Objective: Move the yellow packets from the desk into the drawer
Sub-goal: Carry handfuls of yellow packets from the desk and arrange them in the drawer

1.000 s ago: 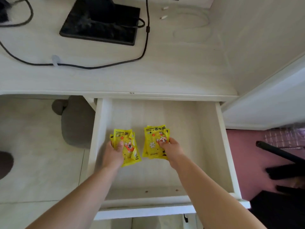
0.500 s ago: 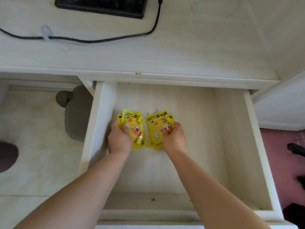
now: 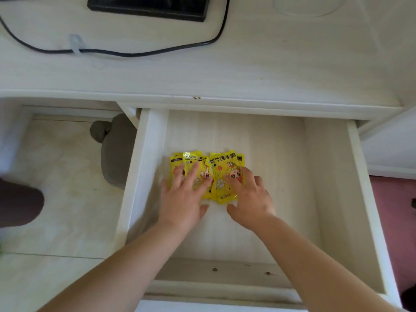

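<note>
Drawer front rail (image 3: 216, 289): nearest edge, pulled fully toward me; my two forearms cross above it.

Left hand (image 3: 183, 199): my grip is spread, fingers flat and splayed on top of the left stack, pinching nothing.

Right hand (image 3: 249, 199): my grip is likewise spread, fingers laid open on the right stack, thumb on the drawer floor just below it.

Yellow packets (image 3: 221, 176): two small stacks lying flat on the drawer floor, touching one another, left of centre and near the left wall; the task's things are inside the drawer.

Drawer floor (image 3: 281, 176): pale wood, bare to the right of the packets.

Surface (image 3: 270, 68): the desk top beyond the drawer; I see no yellow packet on the part in view.

Black cable (image 3: 135, 52): trails across the surface from a dark flat base (image 3: 148, 7) at the far edge.

Risk 1: the glossy wrappers may slide or fan apart as I lift my palms, if skin clings to the film.

Risk 2: a raised top corner could catch under the desk edge when the drawer shuts, if the stacks shift back.

Risk 3: packets out of view on the surface may be missed.
</note>
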